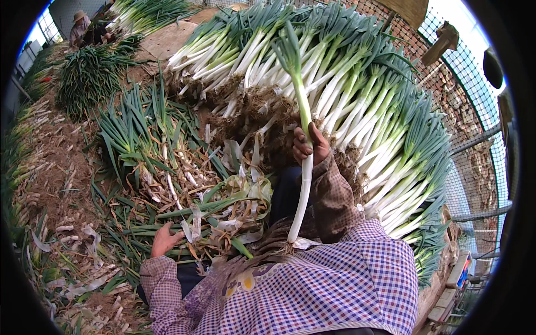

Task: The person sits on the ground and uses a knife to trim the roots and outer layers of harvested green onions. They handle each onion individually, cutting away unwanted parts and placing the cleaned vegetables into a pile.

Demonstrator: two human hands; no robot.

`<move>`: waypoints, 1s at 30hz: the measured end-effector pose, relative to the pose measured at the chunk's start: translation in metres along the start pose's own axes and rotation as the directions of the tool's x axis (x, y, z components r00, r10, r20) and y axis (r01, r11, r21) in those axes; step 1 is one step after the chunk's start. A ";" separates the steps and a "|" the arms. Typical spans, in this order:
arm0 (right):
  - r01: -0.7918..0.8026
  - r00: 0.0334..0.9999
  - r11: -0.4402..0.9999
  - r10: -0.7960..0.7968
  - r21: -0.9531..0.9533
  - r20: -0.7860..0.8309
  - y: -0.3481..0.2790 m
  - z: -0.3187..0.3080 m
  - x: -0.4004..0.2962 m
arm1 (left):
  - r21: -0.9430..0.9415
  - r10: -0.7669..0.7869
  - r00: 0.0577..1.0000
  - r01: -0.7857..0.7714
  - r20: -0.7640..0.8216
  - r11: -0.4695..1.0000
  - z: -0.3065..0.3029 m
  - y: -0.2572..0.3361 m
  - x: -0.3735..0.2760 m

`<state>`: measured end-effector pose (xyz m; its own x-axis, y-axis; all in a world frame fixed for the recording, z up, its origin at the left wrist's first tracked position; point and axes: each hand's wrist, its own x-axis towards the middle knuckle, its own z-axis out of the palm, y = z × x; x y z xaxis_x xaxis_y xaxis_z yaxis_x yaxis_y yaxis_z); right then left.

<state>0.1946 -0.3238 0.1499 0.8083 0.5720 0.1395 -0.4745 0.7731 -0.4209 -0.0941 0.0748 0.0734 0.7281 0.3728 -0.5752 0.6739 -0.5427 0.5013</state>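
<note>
My right hand (312,142) grips a long green onion (306,176) around its pale shaft. The onion stands nearly upright, green leaves at the top, its root end low over my checked apron (318,284). My left hand (165,240) rests low on the left among stripped green leaves (138,230), its thumb close to a pale dry peel (192,226). Whether it pinches that peel is unclear, as some fingers are hidden. Beyond it lies a bunch of unpeeled onions (130,138) with dry brown outer leaves.
White-stemmed onions (368,113) form a curved heap from ahead to my right, roots inward. Netting (473,104) lines a brick wall (456,109) behind them. Another person (81,27) sits at the far left behind a leafy pile (90,79). Root and peel scraps (63,167) litter the left ground.
</note>
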 end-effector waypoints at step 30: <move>-0.331 0.717 -0.444 0.456 -0.833 -0.528 0.447 -0.147 0.093 | 0.089 0.103 0.995 -0.104 0.011 0.991 -0.022 0.016 -0.008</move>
<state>0.1090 0.0342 -0.1571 0.5470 0.6178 -0.5649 0.2335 -0.7606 -0.6057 -0.0868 0.0799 0.1006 0.7923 0.3069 -0.5273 0.5811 -0.6432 0.4987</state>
